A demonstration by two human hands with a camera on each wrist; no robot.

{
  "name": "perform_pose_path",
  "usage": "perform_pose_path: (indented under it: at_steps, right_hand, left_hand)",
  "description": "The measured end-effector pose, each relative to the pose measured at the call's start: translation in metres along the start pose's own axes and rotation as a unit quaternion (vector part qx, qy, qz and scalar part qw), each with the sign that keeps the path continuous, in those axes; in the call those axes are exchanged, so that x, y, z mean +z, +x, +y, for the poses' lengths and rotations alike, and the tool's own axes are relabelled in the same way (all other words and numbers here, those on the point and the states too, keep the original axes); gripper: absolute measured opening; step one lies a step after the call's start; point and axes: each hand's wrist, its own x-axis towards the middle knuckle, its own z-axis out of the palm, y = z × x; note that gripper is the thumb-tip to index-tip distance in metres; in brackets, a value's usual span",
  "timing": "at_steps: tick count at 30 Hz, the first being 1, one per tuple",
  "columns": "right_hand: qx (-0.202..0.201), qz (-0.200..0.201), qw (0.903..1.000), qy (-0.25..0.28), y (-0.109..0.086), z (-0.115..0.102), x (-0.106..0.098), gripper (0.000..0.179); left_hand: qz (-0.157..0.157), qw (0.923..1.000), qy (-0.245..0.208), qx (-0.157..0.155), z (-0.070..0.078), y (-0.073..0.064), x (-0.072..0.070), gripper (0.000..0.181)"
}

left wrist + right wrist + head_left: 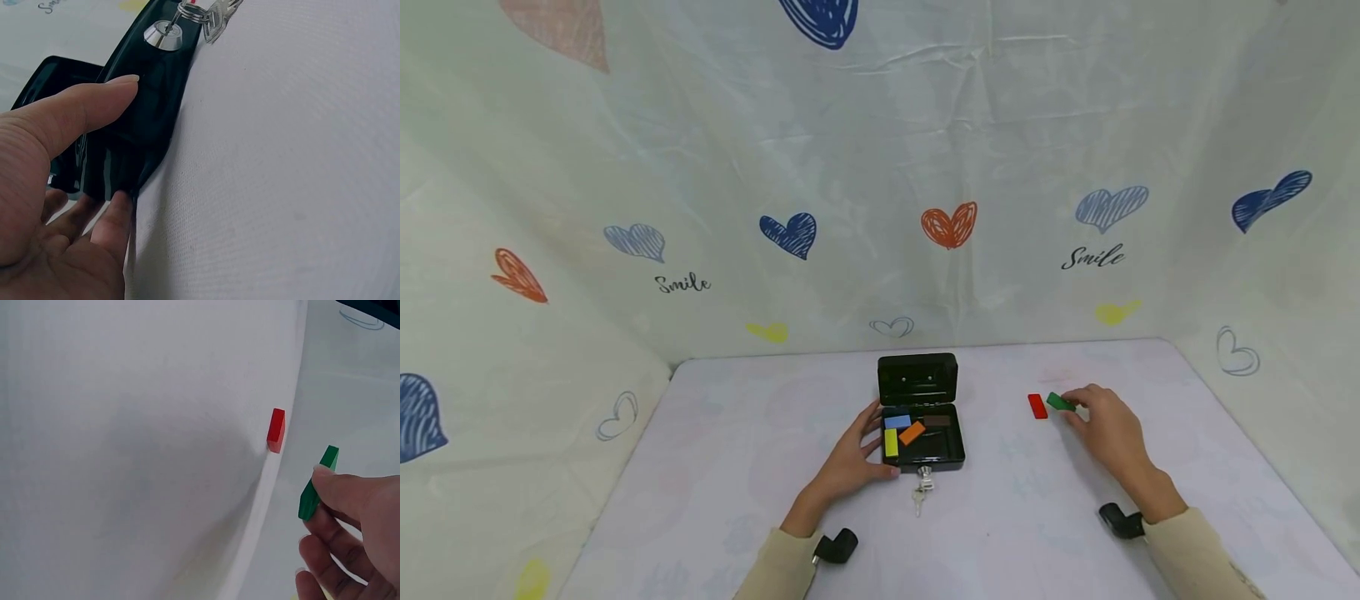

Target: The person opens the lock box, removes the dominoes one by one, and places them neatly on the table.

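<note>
An open black box (936, 448) near the counter's (760, 500) far edge contains a blue block (897, 422), brown block (937, 422), orange block (912, 433) and yellow block (891, 442), seen only in head view. The left hand (852, 460), grip half-open, clasps its near left corner; the right hand (1108, 422), grip nearly closed, pinches a green block (1057, 402) beside a red block (1037, 407).

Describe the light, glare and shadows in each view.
Head view: soft light, faint sheen along creases in the backdrop sheet; left wrist view: bright glints on the silver lock, paler reflections on the black box; right wrist view: broad, soft-edged shadow across the tabletop.
</note>
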Motion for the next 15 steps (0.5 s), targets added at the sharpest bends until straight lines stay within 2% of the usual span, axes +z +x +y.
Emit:
perform_pose_path:
  at_steps: [15]
  right_hand:
    - [0.106,-0.025,0.9940,0.002,0.0036,-0.0004,-0.0009,0.026]
  left_hand:
    - [0.000,1.0000,-0.002,0.001,-0.0028,-0.0009,0.0009,0.110]
